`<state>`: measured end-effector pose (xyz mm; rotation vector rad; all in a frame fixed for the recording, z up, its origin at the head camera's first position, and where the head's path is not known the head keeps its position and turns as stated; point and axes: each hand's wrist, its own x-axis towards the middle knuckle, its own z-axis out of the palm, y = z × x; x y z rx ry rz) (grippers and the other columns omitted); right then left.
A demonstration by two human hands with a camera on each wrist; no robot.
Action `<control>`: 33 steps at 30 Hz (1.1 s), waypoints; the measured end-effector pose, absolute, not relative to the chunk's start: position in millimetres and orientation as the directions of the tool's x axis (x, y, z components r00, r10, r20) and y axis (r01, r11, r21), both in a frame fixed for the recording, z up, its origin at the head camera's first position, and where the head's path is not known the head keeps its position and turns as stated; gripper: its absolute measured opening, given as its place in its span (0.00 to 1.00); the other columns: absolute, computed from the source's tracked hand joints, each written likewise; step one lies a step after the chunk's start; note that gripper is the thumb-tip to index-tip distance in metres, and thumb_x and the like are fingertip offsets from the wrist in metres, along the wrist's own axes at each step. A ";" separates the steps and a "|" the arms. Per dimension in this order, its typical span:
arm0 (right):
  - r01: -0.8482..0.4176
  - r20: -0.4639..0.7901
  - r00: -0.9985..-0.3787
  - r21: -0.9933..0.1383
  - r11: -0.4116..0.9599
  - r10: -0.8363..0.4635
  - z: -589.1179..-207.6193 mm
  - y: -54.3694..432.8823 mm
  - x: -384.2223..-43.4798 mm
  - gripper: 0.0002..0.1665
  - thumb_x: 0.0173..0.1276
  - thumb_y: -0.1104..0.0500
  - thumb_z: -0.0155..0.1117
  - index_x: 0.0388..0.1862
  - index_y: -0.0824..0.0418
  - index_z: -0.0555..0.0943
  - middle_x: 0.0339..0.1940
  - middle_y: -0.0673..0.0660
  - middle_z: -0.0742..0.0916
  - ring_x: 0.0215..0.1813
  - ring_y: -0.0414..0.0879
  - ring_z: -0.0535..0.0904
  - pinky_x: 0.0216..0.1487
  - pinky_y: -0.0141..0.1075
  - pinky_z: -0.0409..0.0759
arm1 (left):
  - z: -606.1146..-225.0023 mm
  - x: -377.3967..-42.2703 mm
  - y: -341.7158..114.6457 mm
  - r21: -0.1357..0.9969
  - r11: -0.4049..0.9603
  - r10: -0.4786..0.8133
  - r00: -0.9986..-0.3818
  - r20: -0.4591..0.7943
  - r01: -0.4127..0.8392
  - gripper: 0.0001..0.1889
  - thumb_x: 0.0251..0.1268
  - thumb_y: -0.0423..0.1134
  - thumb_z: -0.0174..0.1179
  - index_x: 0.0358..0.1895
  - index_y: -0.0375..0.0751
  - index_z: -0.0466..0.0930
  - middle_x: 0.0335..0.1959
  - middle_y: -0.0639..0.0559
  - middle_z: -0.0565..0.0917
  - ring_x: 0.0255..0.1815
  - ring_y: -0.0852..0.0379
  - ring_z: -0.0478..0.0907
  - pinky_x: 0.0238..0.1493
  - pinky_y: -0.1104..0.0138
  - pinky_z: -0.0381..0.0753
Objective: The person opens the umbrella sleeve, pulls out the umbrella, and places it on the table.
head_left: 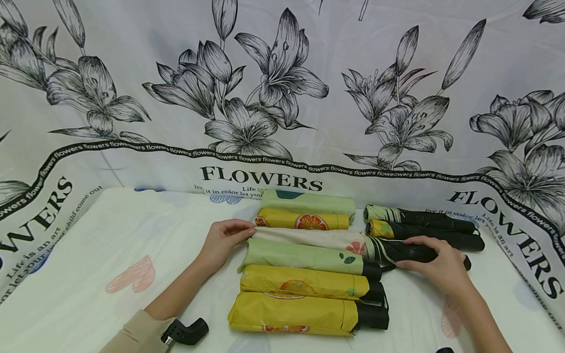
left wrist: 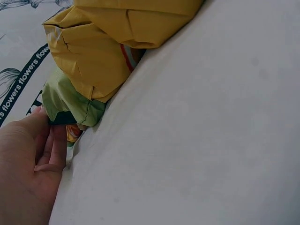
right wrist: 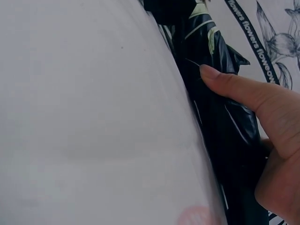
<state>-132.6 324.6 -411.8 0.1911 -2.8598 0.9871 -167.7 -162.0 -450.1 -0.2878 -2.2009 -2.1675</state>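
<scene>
Several folded umbrellas lie crosswise in a row on a white bedspread. My left hand (head_left: 223,244) pinches the left end of a cream, flower-printed cloth length (head_left: 308,237), which looks like an umbrella cover. At its right end, my right hand (head_left: 443,263) grips a glossy black folded umbrella (head_left: 398,250) with pale green edges; whether the two are joined I cannot tell. In the right wrist view the thumb (right wrist: 234,86) presses on the black fabric. The green umbrella (left wrist: 70,103) partly hides the left fingertips in the left wrist view.
Nearer me lie a green umbrella (head_left: 302,256) and two yellow ones (head_left: 301,277), black handles rightward. Beyond are a yellow orange-printed roll (head_left: 280,218) and a light green roll (head_left: 329,204). Two black folded umbrellas (head_left: 433,235) lie back right. A flower-printed cloth (head_left: 333,120) hangs behind.
</scene>
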 end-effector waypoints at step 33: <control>-0.069 0.111 -0.994 -0.632 0.772 0.001 -412.6 376.3 -129.0 0.37 0.60 0.47 0.85 0.63 0.62 0.82 0.69 0.73 0.79 0.73 0.80 0.63 0.64 0.79 0.60 | -449.5 -167.4 -162.9 0.987 0.041 0.096 -0.984 0.151 0.155 0.11 0.70 0.26 0.68 0.50 0.20 0.86 0.41 0.45 0.91 0.38 0.66 0.84 0.40 0.75 0.83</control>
